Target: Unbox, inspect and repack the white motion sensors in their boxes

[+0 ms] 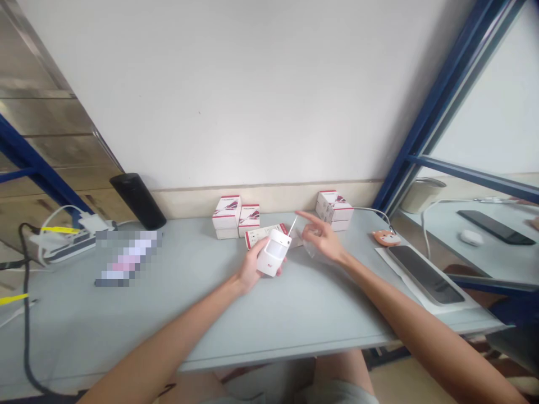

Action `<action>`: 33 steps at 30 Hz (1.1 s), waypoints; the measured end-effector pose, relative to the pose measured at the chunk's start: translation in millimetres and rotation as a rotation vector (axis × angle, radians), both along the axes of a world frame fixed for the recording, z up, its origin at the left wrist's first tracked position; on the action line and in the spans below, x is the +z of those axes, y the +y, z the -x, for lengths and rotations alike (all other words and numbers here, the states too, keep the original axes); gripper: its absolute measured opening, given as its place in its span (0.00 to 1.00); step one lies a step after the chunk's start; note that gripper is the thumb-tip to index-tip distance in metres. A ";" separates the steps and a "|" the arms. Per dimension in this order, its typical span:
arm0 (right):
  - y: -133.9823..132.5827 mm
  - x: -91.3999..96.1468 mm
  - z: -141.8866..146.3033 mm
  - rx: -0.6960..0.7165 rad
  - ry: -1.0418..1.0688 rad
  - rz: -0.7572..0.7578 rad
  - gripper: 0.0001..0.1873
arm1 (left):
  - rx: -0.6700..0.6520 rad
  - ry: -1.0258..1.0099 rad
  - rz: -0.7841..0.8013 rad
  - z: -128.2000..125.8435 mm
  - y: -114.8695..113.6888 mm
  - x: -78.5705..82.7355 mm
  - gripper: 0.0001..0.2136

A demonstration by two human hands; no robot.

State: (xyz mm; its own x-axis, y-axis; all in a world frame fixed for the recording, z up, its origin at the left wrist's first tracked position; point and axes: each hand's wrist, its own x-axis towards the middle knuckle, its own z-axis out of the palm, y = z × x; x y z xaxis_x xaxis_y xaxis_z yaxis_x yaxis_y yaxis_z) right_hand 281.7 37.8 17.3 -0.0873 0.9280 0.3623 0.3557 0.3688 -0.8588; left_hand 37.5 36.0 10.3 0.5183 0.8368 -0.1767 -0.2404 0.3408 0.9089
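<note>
My left hand (249, 268) is wrapped round a white motion sensor (269, 264), its domed window facing up and a thin antenna (292, 225) sticking out of its top. My right hand (322, 238) is just to the right, its index finger stretched to the antenna's tip and the other fingers curled. A crumpled clear plastic bag (309, 247) shows under those curled fingers and appears held by them. Behind the sensor lies a white and red carton (255, 237), partly hidden by the sensor and my left hand.
Small white and red boxes stand along the wall, at left (227, 217) and right (334, 212). A black cylinder (138, 199), a power strip (71, 247) and a blurred-out item (126, 261) are on the left. An orange animal-faced object (386, 238) and a phone (425, 275) lie right.
</note>
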 end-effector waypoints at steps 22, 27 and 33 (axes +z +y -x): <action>9.8 4.9 -0.5 -0.142 0.733 0.271 0.38 | -0.096 -0.101 0.005 0.7 11.5 -2.9 0.24; 2.5 12.9 2.6 -0.046 0.715 0.277 0.26 | -0.166 -0.068 -0.012 1.9 11.0 -4.4 0.23; -9.6 18.6 18.5 0.129 0.684 0.339 0.21 | -0.177 -0.076 -0.031 2.1 12.2 -4.9 0.22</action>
State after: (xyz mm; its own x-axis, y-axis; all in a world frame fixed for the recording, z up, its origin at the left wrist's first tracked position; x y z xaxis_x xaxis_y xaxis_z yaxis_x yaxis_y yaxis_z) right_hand 263.1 28.2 35.8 -0.0613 0.9955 0.0729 -0.3228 0.0493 -0.9452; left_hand 35.5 48.2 5.4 0.6687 0.7358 -0.1069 -0.2476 0.3560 0.9011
